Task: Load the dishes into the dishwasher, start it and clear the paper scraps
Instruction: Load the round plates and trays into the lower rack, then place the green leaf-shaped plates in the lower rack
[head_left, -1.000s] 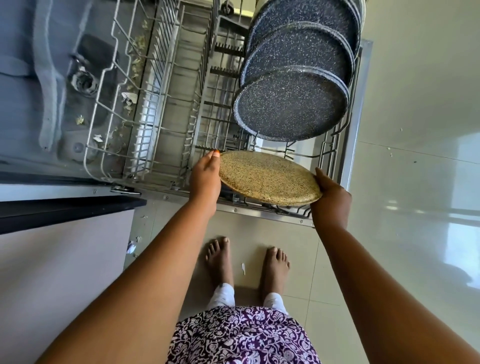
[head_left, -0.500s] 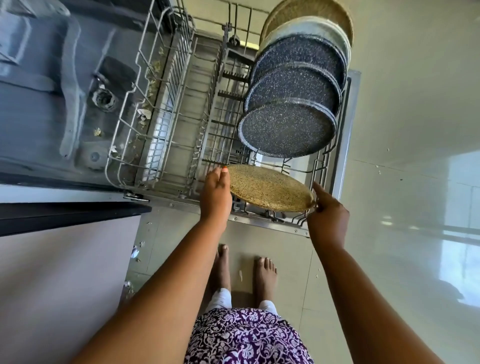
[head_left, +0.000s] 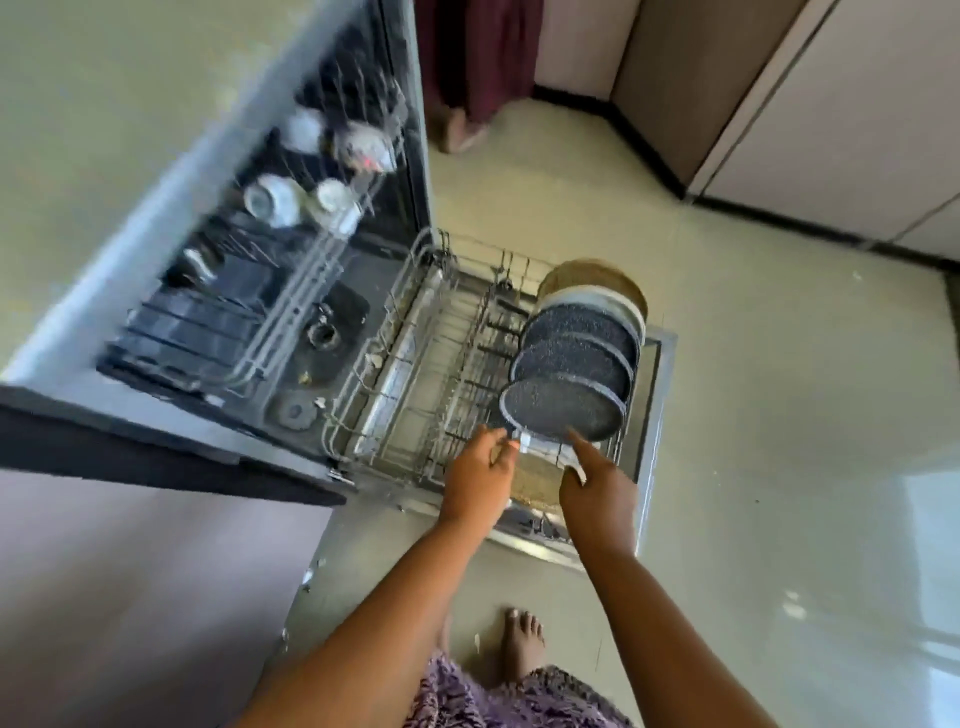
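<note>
The tan speckled plate (head_left: 537, 480) sits low at the 6 o'clock end of the lower rack (head_left: 395, 374), in front of three dark speckled plates (head_left: 563, 408) (standing on edge). The left grip (head_left: 480, 470) curls at its rim, but blur hides whether it holds. The right grip (head_left: 597, 488) is loose, forefinger straight.

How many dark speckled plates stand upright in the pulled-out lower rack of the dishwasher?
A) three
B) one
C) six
A: three dark speckled plates stand one behind another in the lower rack. Behind them come only a white plate and a tan plate.
</note>
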